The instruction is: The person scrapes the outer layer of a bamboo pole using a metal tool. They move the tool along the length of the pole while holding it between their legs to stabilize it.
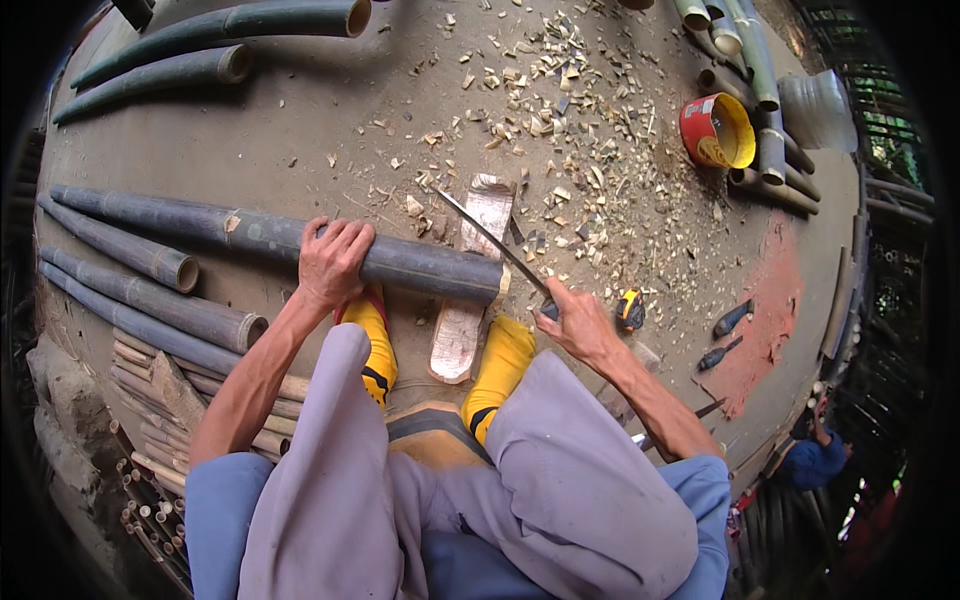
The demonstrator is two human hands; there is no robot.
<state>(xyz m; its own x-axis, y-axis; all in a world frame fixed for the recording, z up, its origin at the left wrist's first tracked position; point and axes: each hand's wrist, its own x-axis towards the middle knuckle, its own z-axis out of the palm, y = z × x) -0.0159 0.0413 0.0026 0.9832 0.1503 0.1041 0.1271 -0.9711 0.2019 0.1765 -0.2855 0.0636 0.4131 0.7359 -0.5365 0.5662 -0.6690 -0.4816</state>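
A thick dark bamboo pole (425,266) runs from the far left towards the middle, its cut end lying across a pale wooden block (456,338). My left hand (335,260) is closed over the top of the pole, short of its cut end. In my right hand (578,322) is the dark handle of a long knife (495,240). Its narrow blade slants up and left, over the block and just beyond the pole's cut end; whether it touches either, I cannot tell. My feet, in yellow socks, flank the block.
Wood chips (560,110) litter the ground beyond the block. A yellow-and-black tape measure (630,308) and dark-handled tools (735,318) lie right. A red-and-yellow bucket (703,132) stands by bamboo and a clear plastic container (818,110). More bamboo poles (160,295) lie left. Another person (810,460) is at lower right.
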